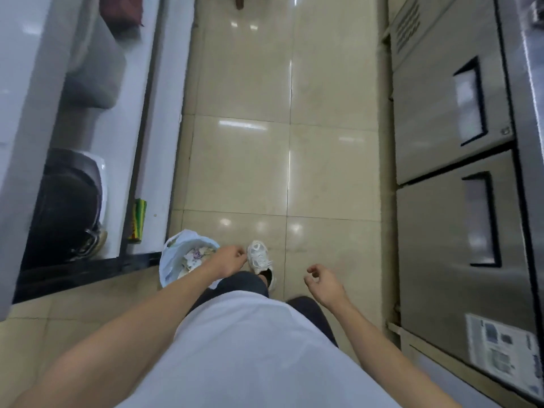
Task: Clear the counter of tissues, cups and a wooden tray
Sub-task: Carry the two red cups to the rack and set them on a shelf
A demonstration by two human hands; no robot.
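A narrow aisle is seen from above, and the left hand [229, 259] is held low just beside the rim of a small bin lined with a pale plastic bag [172, 260], on its right-hand side. Crumpled tissues [192, 258] are seen lying inside the bin, so that part of the clearing is judged done. The left hand's fingers are loosely curled with the fingertips drawn together, and nothing can be made out between them; whether a last scrap is pinched there cannot be told. The right hand [322, 279] is held well apart, over the bare tiled floor [323, 178], half-curled and empty. No cups and no wooden tray are shown anywhere in view, nor is the counter top itself. The bin lies to the left of and just ahead of the left hand, which is clearly the nearer one; the right would have to be brought across the body. A white sneaker [259, 257] is planted directly beside the bin. Open shelving [97, 172] with dark appliances, a grey container and a green-and-yellow packet [137, 220] runs along the left, and steel fridge doors [447, 142] line the right. Ahead the floor lies open, and a walk back to the counter is judged to come next.
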